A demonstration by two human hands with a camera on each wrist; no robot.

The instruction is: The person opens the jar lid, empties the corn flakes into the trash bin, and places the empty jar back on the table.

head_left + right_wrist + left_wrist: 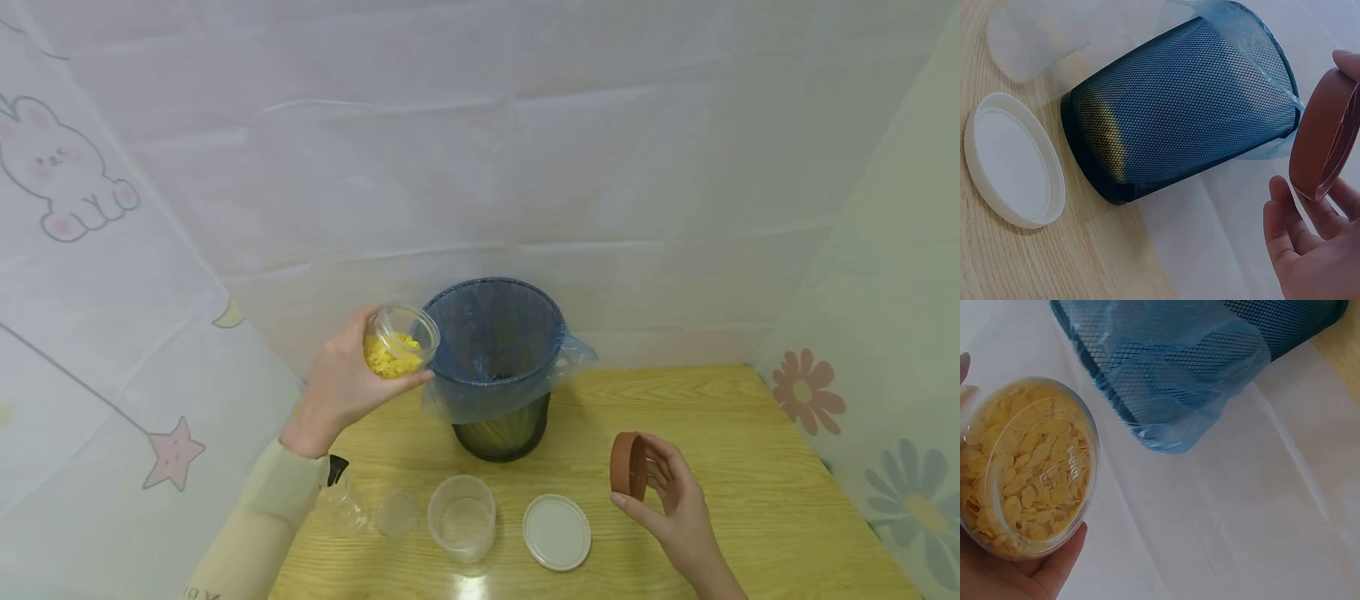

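Observation:
My left hand (347,375) grips a clear jar (407,328) of small yellow flakes (392,358), its open mouth tilted toward the bin. The left wrist view shows the jar's bottom, with the flakes (1041,469) behind it. Close to the jar's right side stands a mesh bin (504,429) with a blue plastic bag (491,329) folded over its rim. At the right, my right hand (678,504) holds a brown round lid (624,465) on edge between thumb and fingers, above the table. In the right wrist view the lid (1319,134) shows its smooth side wall.
On the wooden table (675,400), in front of the bin, stand an uncovered translucent tub (463,525) and a white lid (557,532) lying flat. Left of the tub are a small clear round piece (396,514) and a clear container (348,508), partly behind my sleeve. Fabric walls enclose the table.

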